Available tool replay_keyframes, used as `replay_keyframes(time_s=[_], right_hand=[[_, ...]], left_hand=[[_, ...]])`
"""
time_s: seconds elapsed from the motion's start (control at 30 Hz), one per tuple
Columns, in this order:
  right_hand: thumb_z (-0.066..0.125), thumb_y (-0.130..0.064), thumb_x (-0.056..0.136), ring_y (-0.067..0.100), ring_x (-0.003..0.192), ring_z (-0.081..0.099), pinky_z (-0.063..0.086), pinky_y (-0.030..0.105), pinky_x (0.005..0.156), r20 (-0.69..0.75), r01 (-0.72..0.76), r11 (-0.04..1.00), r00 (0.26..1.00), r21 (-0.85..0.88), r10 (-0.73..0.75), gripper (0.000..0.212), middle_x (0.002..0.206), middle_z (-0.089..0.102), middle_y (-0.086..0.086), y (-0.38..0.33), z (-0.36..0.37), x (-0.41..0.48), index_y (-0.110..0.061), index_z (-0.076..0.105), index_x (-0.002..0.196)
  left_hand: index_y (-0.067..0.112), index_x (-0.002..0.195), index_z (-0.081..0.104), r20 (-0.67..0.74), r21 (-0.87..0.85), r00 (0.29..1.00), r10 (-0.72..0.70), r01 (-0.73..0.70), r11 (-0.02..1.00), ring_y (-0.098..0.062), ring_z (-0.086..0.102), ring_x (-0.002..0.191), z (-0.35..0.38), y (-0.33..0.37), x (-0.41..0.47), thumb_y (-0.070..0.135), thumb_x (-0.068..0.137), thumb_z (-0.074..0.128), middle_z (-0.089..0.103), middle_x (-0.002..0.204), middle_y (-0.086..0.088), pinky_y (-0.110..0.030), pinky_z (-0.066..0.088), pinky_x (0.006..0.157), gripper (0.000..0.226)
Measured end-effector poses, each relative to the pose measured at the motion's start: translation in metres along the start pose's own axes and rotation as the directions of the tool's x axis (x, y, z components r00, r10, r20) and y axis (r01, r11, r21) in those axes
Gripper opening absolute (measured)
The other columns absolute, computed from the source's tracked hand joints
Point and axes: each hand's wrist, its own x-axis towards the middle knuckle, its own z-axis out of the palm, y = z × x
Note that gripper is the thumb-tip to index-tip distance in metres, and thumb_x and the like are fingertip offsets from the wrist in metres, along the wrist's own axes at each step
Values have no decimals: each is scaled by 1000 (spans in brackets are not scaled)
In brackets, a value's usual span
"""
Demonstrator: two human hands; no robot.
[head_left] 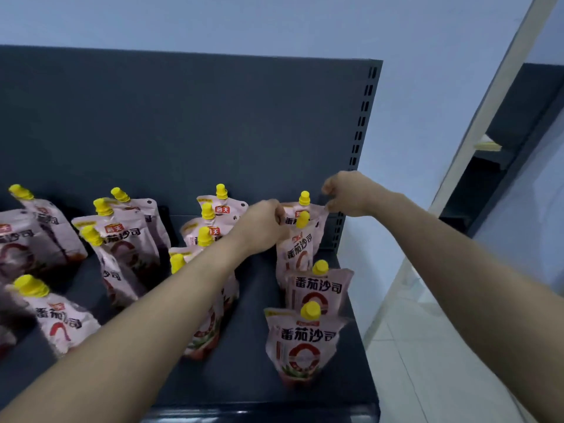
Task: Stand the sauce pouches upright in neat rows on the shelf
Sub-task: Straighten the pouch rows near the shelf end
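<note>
Several pink sauce pouches with yellow caps stand on a dark grey shelf (253, 355). The rightmost row runs front to back: a front pouch (300, 343), one behind it (319, 290), a third (297, 248), and the rear pouch (300, 210) against the back panel. My left hand (264, 222) pinches the rear pouch's top left corner. My right hand (348, 193) pinches its top right corner. Another row (213, 221) stands partly hidden under my left forearm. Pouches further left (122, 239) lean unevenly.
The shelf's dark back panel (183, 126) rises behind the pouches, with a slotted upright (361, 117) at its right end. A pale tiled floor (427, 361) lies to the right, beside another dark shelf unit (518, 132). The shelf's front lip (259, 415) is near me.
</note>
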Motion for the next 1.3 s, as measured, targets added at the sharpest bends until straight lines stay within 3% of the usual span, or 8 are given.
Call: replay_keyframes(time_s=[0.13,0.3,0.47,0.6,0.7,0.93,1.13,1.3], right_hand=[[58,-15,89,29,111,58,49,34,90,78,99,995,992,-14,-98,32,120,63,11,16,16,28,-5,62,119],[62,-15,86,28,103,62,52,38,88,144,179,982,972,55,-185,25,110,68,11,24,32,50,-5,67,109],[58,-8,87,24,72,53,41,31,64,143,193,978,969,84,-203,18,77,58,14,27,40,59,-2,60,70],[53,-1,87,23,61,45,36,31,58,113,165,978,977,125,-179,33,65,56,19,30,44,64,-3,49,54],[51,1,87,17,49,29,26,27,50,50,157,980,985,123,-164,48,50,33,4,32,45,63,-11,31,45],[52,-1,84,17,48,27,24,27,48,-30,150,978,989,143,-148,46,50,31,4,34,51,59,-12,30,45],[51,-2,85,16,47,29,25,25,46,-42,138,979,990,150,-133,47,48,32,3,34,52,52,-13,31,44],[50,-4,88,15,46,32,27,24,45,-45,122,985,992,123,-117,47,48,35,1,31,51,47,-13,35,44]], left_hand=[[3,90,68,43,21,998,-53,52,998,-26,61,78,10,2,10,20,81,66,70,88,-13,-40,54,77,19],[14,79,70,120,85,987,-107,97,992,-18,61,77,18,-4,13,14,81,69,69,78,0,-30,48,73,2],[23,49,55,87,40,985,-147,144,989,-14,57,63,22,-6,17,8,82,68,58,57,7,-31,50,73,39],[8,83,76,106,-26,988,-116,119,993,-15,62,72,24,-7,21,5,83,66,68,72,1,-30,55,80,11],[5,100,75,135,-106,987,-88,102,989,-13,63,79,28,-6,23,3,83,67,72,87,-3,-29,56,83,18],[6,100,74,194,-113,981,-29,51,992,-25,69,97,37,-1,25,4,82,70,74,102,-10,-38,57,88,19],[3,94,75,140,-42,990,-4,10,999,-14,62,78,34,-3,23,4,83,67,72,86,-7,-32,57,83,13],[1,90,76,140,-8,990,1,0,1000,-14,64,76,32,-5,21,7,83,68,75,92,-11,-35,58,82,12]])
